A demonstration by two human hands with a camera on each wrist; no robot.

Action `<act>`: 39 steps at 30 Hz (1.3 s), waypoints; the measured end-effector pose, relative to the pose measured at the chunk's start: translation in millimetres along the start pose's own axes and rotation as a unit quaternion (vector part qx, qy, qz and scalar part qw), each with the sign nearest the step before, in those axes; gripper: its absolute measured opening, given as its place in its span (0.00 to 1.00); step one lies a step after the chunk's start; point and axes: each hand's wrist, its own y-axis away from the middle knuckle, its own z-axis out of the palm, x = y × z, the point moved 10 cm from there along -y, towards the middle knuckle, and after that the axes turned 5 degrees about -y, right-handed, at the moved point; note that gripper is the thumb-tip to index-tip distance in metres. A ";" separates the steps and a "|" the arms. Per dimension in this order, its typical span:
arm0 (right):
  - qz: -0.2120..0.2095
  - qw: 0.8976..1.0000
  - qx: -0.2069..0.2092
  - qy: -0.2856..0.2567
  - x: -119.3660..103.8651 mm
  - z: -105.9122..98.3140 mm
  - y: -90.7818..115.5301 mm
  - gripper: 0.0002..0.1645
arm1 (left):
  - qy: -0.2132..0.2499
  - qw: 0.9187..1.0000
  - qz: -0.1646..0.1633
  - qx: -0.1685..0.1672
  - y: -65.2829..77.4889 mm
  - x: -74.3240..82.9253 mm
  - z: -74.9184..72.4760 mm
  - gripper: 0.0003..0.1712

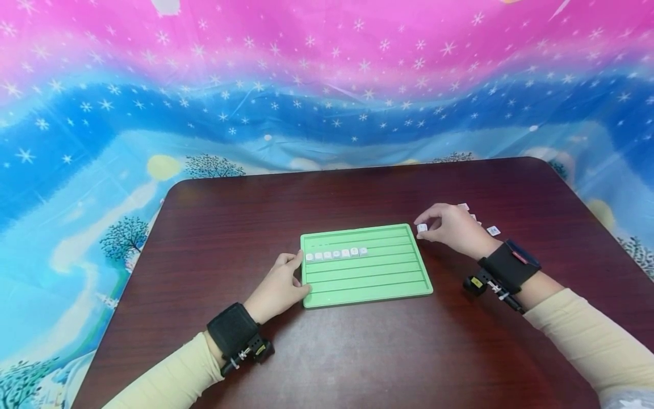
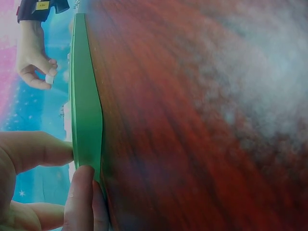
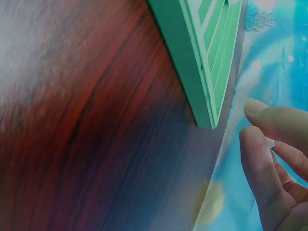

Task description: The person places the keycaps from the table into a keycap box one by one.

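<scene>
Only in the head view do we see the whole green tray [image 1: 368, 278], slightly right of the frame's centre on the dark wooden table [image 1: 357, 352]. A row of white cubes [image 1: 336, 254] sits along one of its grooves, starting at the left edge; the marks on them are too small for us to read. That view alone also gives us a few loose white pieces [image 1: 493, 230] on the table, right of centre, partly behind the right hand [image 1: 456, 228].

The left wrist view adds the tray's outer side wall, standing upright down the left part of the frame. The right wrist view shows us a tray corner and grooves at upper centre, but just a sliver of the held cube [image 1: 422, 228] at the right.

That cube is between the right hand's thumb and fingertips, pinched, just off the tray's upper right corner in the head view. At the tray's opposite end, the left hand [image 1: 278, 291] holds the left edge with bent fingers and thumb.
</scene>
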 end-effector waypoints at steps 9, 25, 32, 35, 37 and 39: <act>-0.021 1.000 -0.014 0.016 -9.8 7.3 1.3 0.14 | -0.003 1.000 -0.003 0.005 -1.8 -1.5 0.3 0.46; -0.026 0.999 -0.034 -0.003 -19.8 19.2 -1.1 0.14 | -0.008 1.000 -0.008 0.005 -2.8 -3.8 0.9 0.47; -0.036 0.998 -0.047 -0.003 -25.8 28.4 -5.6 0.14 | -0.010 1.000 -0.008 0.001 -2.1 -4.4 1.9 0.47; -0.043 0.998 -0.054 0.000 -28.9 32.9 -7.3 0.14 | -0.010 1.000 -0.007 0.000 -1.2 -3.8 1.4 0.47; -0.048 0.997 -0.058 -0.001 -30.9 35.6 -8.3 0.14 | -0.010 1.000 -0.006 0.001 -1.3 -3.3 0.7 0.46; -0.054 0.997 -0.060 -0.002 -33.0 37.8 -9.1 0.14 | -0.009 1.000 -0.007 0.001 -1.6 -2.8 0.2 0.47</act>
